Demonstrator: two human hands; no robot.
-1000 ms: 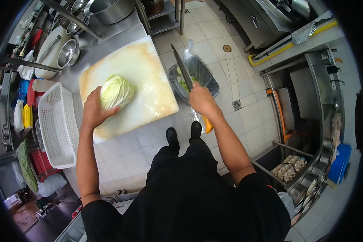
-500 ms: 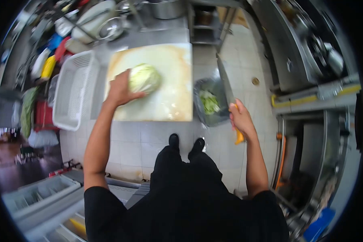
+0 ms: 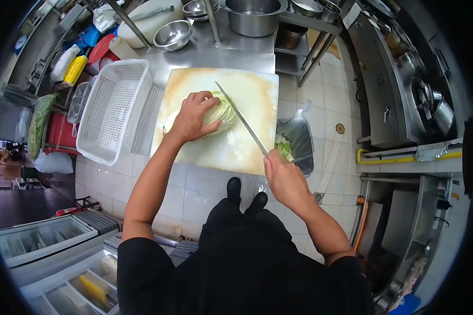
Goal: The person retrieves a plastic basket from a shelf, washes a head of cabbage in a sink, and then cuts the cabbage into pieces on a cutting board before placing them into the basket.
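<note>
A pale green cabbage (image 3: 226,114) lies on the white cutting board (image 3: 247,152), which has brownish stained edges. My left hand (image 3: 194,116) rests on the cabbage from the left, its fingers curled over the top and the thumb along the near side. In my right hand (image 3: 286,178) is the handle of a long knife (image 3: 244,122). The blade points up and left across the board, its upper part at the right side of the cabbage. Whether the edge touches the leaves is hard to tell.
A white perforated basket (image 3: 110,107) stands left of the board. Metal bowls (image 3: 172,35) and a large pot (image 3: 252,18) are behind it. At the right, below board level, a lined bin (image 3: 299,144) holds green scraps. A stove (image 3: 376,79) stands far right.
My right hand has brought the knife from beside the bin, over the floor, to the cabbage. My left hand still holds the cabbage, its fingers now curled more over the top. The view has shifted.
</note>
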